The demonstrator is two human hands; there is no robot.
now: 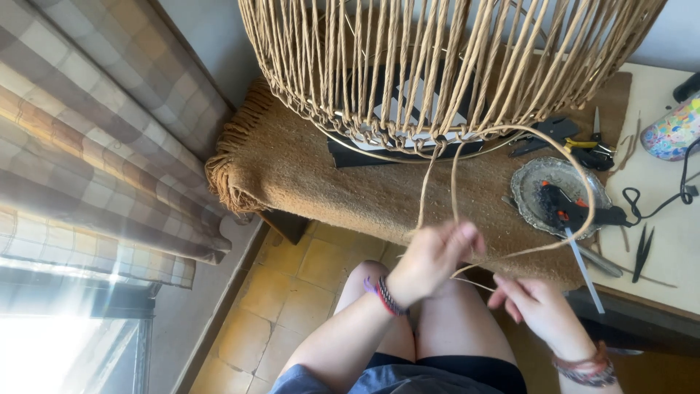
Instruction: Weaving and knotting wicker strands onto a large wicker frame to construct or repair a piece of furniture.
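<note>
A large woven frame of tan cords (pixel 437 66) hangs over the table. Loose tan cord strands (pixel 456 182) run down from its lower ring and loop out to the right. My left hand (pixel 434 259), with bracelets at the wrist, is closed around these strands just below the table's edge. My right hand (pixel 536 303) sits lower right, fingers pinching a thin end of the cord loop. Both hands are above my bare knees.
A brown fringed cloth (pixel 306 175) covers the table. A black glue gun (pixel 572 211) rests on a silver tray (pixel 529 182). Pliers (pixel 590 149), small scissors (pixel 642 252) and a black cable (pixel 671 201) lie right. A checked curtain (pixel 95 146) hangs left; tiled floor (pixel 270 306) below.
</note>
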